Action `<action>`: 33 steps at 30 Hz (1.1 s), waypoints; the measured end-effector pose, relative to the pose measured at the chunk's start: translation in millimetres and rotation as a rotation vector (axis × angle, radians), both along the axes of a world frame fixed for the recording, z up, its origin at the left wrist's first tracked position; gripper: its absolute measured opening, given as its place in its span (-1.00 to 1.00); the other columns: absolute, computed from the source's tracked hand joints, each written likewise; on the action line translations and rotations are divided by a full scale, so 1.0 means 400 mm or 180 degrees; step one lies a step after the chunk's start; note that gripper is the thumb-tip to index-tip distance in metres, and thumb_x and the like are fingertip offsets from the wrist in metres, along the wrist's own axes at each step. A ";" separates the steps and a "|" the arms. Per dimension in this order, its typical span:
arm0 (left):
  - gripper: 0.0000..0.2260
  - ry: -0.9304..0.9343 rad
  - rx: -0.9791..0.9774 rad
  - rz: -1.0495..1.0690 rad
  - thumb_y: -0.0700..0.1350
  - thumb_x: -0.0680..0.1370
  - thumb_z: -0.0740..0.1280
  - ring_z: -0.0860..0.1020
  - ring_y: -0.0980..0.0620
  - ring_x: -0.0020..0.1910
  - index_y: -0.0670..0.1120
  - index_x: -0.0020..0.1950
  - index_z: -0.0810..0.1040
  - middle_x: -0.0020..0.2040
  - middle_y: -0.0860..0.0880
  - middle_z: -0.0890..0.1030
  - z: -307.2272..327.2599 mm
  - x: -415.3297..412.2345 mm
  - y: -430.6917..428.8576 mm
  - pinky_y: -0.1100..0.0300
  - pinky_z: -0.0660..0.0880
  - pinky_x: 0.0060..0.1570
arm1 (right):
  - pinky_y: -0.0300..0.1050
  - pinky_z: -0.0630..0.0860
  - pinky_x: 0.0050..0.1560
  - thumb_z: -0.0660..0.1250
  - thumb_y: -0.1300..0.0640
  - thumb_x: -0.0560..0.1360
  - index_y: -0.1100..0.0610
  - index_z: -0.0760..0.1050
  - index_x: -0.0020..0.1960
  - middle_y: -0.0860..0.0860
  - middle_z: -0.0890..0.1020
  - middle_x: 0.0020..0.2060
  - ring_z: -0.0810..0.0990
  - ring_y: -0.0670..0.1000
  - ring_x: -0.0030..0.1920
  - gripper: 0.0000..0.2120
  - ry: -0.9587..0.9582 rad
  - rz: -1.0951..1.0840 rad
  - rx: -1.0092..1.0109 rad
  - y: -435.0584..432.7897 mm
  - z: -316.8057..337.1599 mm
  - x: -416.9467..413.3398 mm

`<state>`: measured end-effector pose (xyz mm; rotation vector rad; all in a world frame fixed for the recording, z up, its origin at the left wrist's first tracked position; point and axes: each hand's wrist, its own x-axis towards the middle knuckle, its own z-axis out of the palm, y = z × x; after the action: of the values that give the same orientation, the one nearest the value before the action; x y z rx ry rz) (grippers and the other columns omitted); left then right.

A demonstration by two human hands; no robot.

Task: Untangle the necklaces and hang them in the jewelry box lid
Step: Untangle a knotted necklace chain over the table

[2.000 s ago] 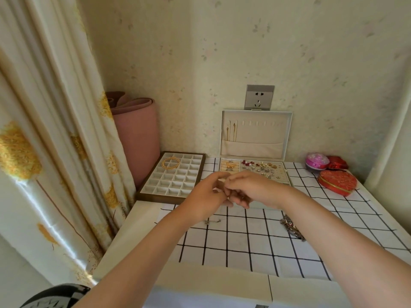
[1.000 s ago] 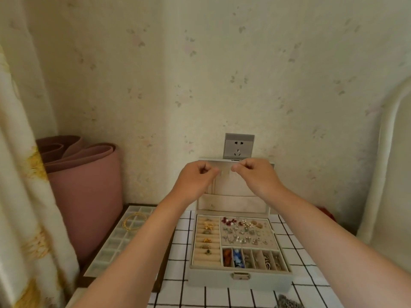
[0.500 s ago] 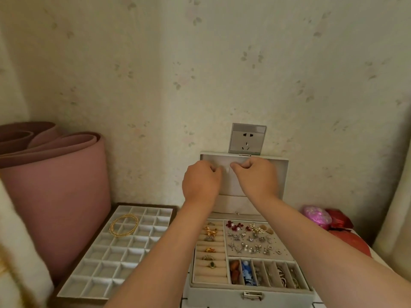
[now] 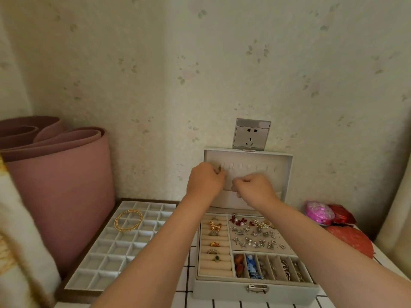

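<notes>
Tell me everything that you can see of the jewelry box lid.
The jewelry box lid stands open, nearly upright against the wall under the socket. Grey frame, pale velvety lining, a row of small hooks near the top, a pocket below. The left hand pinches a gold piece at the leftmost hooks; the right hand, fingers curled, is before its middle.

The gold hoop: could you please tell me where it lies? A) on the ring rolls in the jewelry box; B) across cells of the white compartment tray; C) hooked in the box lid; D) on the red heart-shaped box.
B: the gold hoop lies across cells of the white compartment tray, left of the jewelry box.
</notes>
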<state>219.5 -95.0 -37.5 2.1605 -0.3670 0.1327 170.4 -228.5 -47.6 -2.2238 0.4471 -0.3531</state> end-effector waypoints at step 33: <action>-0.65 -0.1105 0.2369 -0.0652 -0.18 0.57 0.29 0.39 -0.15 0.36 -0.10 0.37 0.46 0.47 -0.15 0.32 -0.061 -0.069 0.023 -0.01 0.48 0.13 | -0.09 0.63 -0.39 0.31 0.29 0.60 0.26 0.61 -0.07 0.14 0.62 -0.28 0.62 0.05 -0.37 -0.88 0.0190 0.0656 0.0433 -0.011 0.115 -0.025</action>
<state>191.8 -86.0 -61.9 2.8108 -0.9545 0.2921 160.5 -232.8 -1.5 -2.1281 0.2618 -0.1434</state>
